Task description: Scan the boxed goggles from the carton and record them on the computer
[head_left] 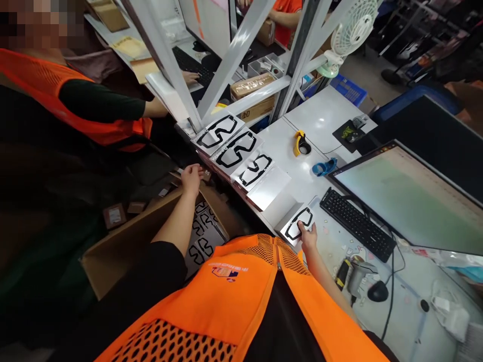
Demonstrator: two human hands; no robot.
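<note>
My right hand (309,236) grips the near end of a flat white box (289,223) with a black angular outline printed on top, thumb on its face. The box lies at the desk's front edge. My left hand (191,178) is over the far rim of an open cardboard carton (124,241), its fingers loosely bent and apart, with nothing visible in them. Inside the carton lie several similar printed white boxes (204,226). Along the desk edge stands a row of such boxes (236,148); the nearest one has a plain white top (267,188).
On the desk are a yellow tape dispenser (301,144), a blue one (324,167), a keyboard (356,221), a monitor (411,191), a scanner (360,275) and a mouse (378,290). White metal struts (236,60) rise behind the boxes. A co-worker in an orange vest (83,105) is at left.
</note>
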